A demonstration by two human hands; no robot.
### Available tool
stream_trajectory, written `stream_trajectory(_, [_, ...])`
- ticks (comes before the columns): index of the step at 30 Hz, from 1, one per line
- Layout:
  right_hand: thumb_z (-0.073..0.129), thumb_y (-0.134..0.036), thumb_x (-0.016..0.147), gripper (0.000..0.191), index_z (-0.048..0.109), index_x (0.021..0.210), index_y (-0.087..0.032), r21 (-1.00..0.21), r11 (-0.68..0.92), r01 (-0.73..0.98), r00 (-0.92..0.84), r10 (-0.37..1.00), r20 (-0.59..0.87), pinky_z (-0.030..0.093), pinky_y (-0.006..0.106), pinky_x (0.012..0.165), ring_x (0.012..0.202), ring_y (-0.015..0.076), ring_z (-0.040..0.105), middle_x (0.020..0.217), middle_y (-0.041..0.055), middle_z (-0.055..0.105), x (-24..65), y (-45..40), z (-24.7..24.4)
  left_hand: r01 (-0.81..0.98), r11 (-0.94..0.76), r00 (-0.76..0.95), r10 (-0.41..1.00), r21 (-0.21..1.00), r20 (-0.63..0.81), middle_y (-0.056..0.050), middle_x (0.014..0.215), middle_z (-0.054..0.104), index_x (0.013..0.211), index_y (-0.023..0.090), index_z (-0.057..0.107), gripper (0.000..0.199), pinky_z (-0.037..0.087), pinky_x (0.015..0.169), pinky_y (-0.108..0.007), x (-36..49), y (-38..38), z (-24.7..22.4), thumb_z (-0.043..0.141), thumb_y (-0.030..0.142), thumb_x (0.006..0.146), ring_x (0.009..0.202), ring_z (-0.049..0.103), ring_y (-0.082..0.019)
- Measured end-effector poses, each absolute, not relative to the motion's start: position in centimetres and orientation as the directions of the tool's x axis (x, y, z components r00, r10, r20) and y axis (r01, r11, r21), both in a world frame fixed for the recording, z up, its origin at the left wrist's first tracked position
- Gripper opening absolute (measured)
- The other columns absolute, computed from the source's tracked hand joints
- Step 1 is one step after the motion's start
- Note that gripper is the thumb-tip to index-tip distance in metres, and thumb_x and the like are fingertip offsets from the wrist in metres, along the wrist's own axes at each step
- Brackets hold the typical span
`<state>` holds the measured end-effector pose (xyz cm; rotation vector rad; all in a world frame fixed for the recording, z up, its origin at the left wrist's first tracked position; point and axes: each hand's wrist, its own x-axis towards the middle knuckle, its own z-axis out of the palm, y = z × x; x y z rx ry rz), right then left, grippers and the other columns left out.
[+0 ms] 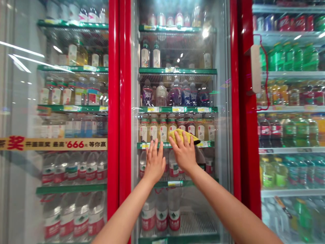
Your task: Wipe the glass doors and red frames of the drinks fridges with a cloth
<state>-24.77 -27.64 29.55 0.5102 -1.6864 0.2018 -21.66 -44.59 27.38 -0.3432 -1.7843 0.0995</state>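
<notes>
A glass refrigerator door (193, 206) with a red frame stands straight in front of me. My right hand (185, 154) presses a yellow cloth (180, 134) with a dark edge against the glass, its fingers spread over the cloth. Lower and to the left, my left hand (154, 162) lies open at the same pane, holding nothing, fingers stretched upward. Behind the glass, tea bottles (164, 129) line the shelf around the height of my fingertips.
To the left, another red-framed door carries a printed strip (58, 143). On the right, a drinks cooler (291, 149) holds rows of bottles and cans. A white box (254, 69) with a red cord (266, 71) sits on the red frame (247, 142).
</notes>
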Motion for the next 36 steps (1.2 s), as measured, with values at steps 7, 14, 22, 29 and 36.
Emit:
stream_trajectory(7, [0.050,-0.024,0.098,0.054,0.048,0.152,-0.031,0.013,0.911,-0.413,-0.104,-0.061,0.993,0.023,0.060,0.121,0.153,0.0339,0.028,0.165,0.0056,0.038,-26.0,-22.6,33.4,0.187,0.946,-0.226,0.303,-0.264,0.926,-0.018,0.170,0.019,0.164,0.018,0.010,0.078,0.018,0.126,-0.061,-22.2,-41.8,28.3,0.048,0.018,0.096,0.159,0.010,-0.032])
stream_trajectory(14, [0.049,-0.020,0.097,0.053,0.052,0.149,-0.032,0.044,0.927,-0.374,-0.093,-0.085,0.992,0.023,0.064,0.117,0.152,0.0370,0.027,0.161,0.0089,0.044,-26.1,-22.1,29.2,0.186,0.938,-0.250,0.334,-0.293,0.909,-0.017,0.170,0.021,0.163,0.017,0.016,0.076,0.018,0.127,-0.060,-22.6,-39.9,27.6,0.051,0.020,0.096,0.159,0.011,-0.032])
stream_trajectory(22, [0.055,-0.036,0.096,0.060,0.043,0.154,-0.026,-0.085,0.944,-0.318,-0.090,0.059,0.994,0.027,0.058,0.118,0.151,0.0347,0.026,0.163,0.0118,0.038,-27.6,-16.7,32.2,0.199,0.928,-0.232,0.357,-0.315,0.905,-0.016,0.170,0.021,0.163,0.018,0.022,0.075,0.015,0.128,-0.058,-23.7,-37.6,27.5,0.054,0.023,0.095,0.159,0.011,-0.031])
stream_trajectory(29, [0.051,-0.018,0.096,0.054,0.051,0.148,-0.030,0.051,0.957,-0.286,-0.025,-0.061,0.998,0.029,0.055,0.117,0.140,0.0304,0.043,0.148,0.0102,0.057,-28.3,-16.1,29.5,0.219,0.908,-0.224,0.402,-0.356,0.888,-0.016,0.169,0.023,0.161,0.016,0.026,0.073,0.013,0.129,-0.055,-24.1,-36.5,27.3,0.054,0.022,0.094,0.159,0.011,-0.028])
stream_trajectory(36, [0.051,-0.017,0.094,0.058,0.046,0.152,-0.026,-0.065,0.949,-0.308,-0.067,0.046,0.997,0.029,0.054,0.119,0.149,0.0285,0.036,0.158,0.0066,0.049,-29.0,-11.6,32.6,0.221,0.906,-0.226,0.407,-0.361,0.885,-0.015,0.170,0.020,0.162,0.018,0.024,0.076,0.009,0.129,-0.057,-24.6,-34.2,27.7,0.056,0.025,0.094,0.159,0.012,-0.029])
